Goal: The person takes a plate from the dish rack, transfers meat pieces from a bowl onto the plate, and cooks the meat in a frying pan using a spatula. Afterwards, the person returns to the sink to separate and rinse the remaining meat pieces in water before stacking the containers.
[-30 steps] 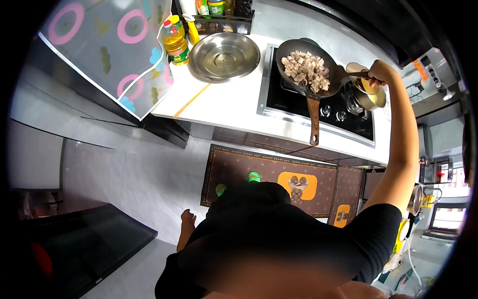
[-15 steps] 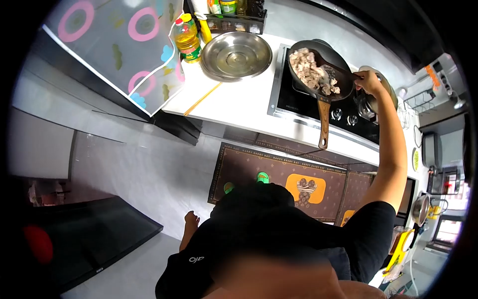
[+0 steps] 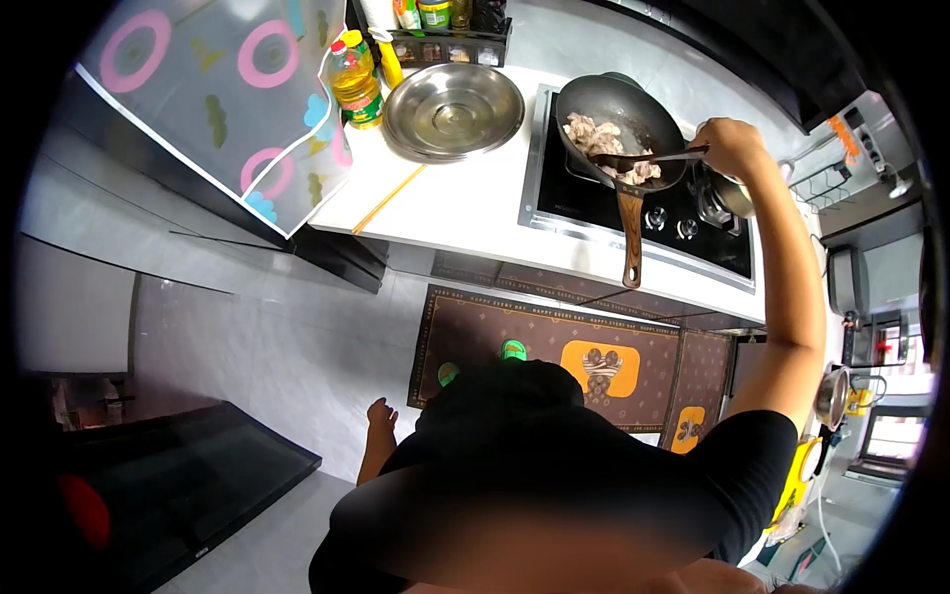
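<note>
My right hand (image 3: 730, 145) is closed around the handle of a dark spatula (image 3: 653, 155). The spatula's head rests low in a black wok (image 3: 633, 104), among pieces of pale cooked meat (image 3: 589, 133). The wok sits on a black glass stove (image 3: 579, 198), its wooden handle (image 3: 631, 238) pointing toward me. Far from the counter, my left hand (image 3: 382, 414) hangs beside my body with loosely parted fingers and holds nothing visible.
Left of the stove are a steel basin (image 3: 455, 109), yellow chopsticks (image 3: 390, 200) and an oil bottle (image 3: 354, 87). A condiment rack (image 3: 450, 49) stands behind them. A lidded pot (image 3: 730, 194) is partly hidden under my right forearm. A brown mat (image 3: 495, 327) covers the floor.
My right hand has drawn the spatula's head down and left through the wok, and the meat now sits in a smaller heap at the near-left side. My left hand stays at my side.
</note>
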Demonstrator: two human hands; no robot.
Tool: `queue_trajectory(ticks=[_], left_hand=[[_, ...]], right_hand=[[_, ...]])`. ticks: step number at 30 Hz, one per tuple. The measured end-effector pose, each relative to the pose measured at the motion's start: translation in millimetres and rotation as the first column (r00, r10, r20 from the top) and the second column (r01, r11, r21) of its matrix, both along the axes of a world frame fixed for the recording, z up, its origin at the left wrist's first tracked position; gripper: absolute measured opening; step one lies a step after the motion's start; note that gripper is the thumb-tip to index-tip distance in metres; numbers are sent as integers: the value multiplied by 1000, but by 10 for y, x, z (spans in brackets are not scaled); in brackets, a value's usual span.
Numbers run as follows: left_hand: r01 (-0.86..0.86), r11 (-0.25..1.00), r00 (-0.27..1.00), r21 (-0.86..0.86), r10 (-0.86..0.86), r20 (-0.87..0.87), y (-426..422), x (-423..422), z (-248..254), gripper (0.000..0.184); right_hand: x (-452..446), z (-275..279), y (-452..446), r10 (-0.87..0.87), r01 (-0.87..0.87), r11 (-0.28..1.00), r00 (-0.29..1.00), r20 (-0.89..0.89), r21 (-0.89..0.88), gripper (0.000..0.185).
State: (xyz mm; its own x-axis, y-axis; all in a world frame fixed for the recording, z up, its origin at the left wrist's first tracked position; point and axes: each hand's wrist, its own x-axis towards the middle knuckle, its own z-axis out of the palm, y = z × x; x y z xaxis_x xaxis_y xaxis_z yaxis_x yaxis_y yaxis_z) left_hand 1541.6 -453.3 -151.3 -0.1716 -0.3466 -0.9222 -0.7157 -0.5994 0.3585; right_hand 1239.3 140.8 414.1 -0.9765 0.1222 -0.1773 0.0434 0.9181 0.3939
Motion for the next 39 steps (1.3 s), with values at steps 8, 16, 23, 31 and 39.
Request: queue_trajectory(ticks=[8,16,23,31,39], left_hand=[[33,998,997,-62,-29,65,-175,440,-16,16],[82,996,996,-39,-82,-17,-102,503,184,9],[55,998,998,19,-54,-22,-97,185,127,7],[-4,999,992,-32,8,130,84,17,130,24],[-1,1000,998,-30,3,70,-92,378,100,7]], right_hand=[[-208,-363,97,-192,205,978,960,-201,46,23],[-270,-1028,350,6,-19,999,972,-236,-51,23],[322,-87,118,41,-34,999,980,-194,42,27],[63,-397,16,-92,92,996,996,-13,7,21],[-30,-598,367,-241,225,970,934,-265,-91,24]])
